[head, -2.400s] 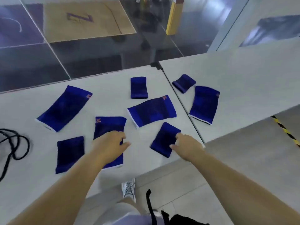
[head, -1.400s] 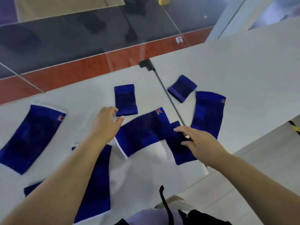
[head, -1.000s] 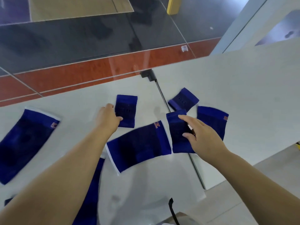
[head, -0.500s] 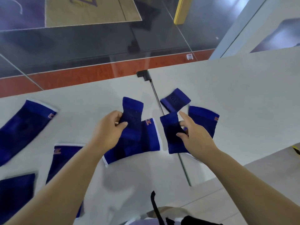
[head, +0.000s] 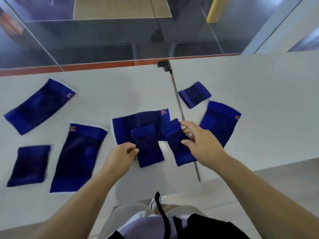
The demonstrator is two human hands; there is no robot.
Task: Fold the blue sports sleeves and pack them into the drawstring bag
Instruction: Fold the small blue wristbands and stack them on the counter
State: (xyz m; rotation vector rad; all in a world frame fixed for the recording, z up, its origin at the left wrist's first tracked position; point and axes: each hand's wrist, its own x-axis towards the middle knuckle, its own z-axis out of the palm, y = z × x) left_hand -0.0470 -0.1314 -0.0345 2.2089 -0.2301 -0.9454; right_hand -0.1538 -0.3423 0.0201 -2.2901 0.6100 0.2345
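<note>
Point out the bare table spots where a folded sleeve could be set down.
Free: the far table strip between the tilted far-left sleeve and the centre seam; also the right table beyond the right-side long sleeve. Crowded: the middle, where both hands hold small sleeves over the centre long sleeve.

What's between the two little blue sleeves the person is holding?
Between the left hand's small sleeve and the right hand's small sleeve, the head view shows a narrow strip of bare white table, with the wide sleeve behind it.
</note>
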